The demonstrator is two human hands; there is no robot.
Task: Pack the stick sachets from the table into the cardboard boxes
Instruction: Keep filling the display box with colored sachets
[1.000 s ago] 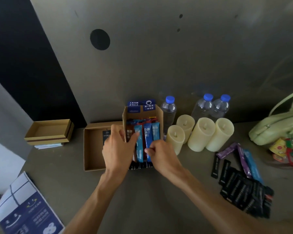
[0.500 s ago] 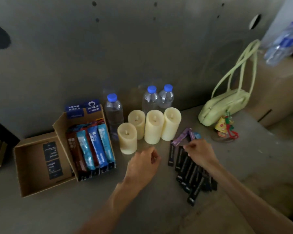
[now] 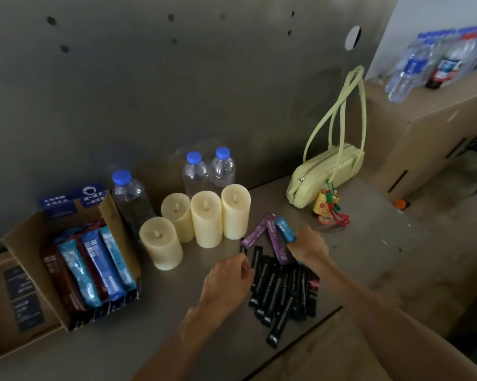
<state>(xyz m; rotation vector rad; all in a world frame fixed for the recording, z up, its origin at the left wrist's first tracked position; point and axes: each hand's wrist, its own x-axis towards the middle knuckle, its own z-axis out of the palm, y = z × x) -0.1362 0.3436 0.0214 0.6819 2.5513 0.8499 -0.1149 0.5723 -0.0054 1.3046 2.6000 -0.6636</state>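
An open cardboard box (image 3: 20, 243) at the left holds upright blue and dark red stick sachets (image 3: 94, 265). A flat cardboard tray (image 3: 1, 342) lies beside it on the left. A pile of black sachets (image 3: 284, 292) lies on the table right of centre, with two purple sachets (image 3: 276, 243) and a blue sachet (image 3: 285, 229) at its far side. My right hand (image 3: 309, 246) pinches the near end of the blue sachet. My left hand (image 3: 229, 281) has curled fingers touching the pile's left edge; whether it grips a sachet is hidden.
Several cream candles (image 3: 205, 218) stand between box and pile, with water bottles (image 3: 194, 174) behind them at the wall. A light green handbag (image 3: 322, 174) with a charm (image 3: 325, 207) sits at the back right. A large carton (image 3: 424, 133) stands beyond. The table's edge runs just below the pile.
Both hands left the box of sachets and moved right to the loose pile. My right hand took the blue sachet's end; my left hand reached the pile's left edge. My view swung right.
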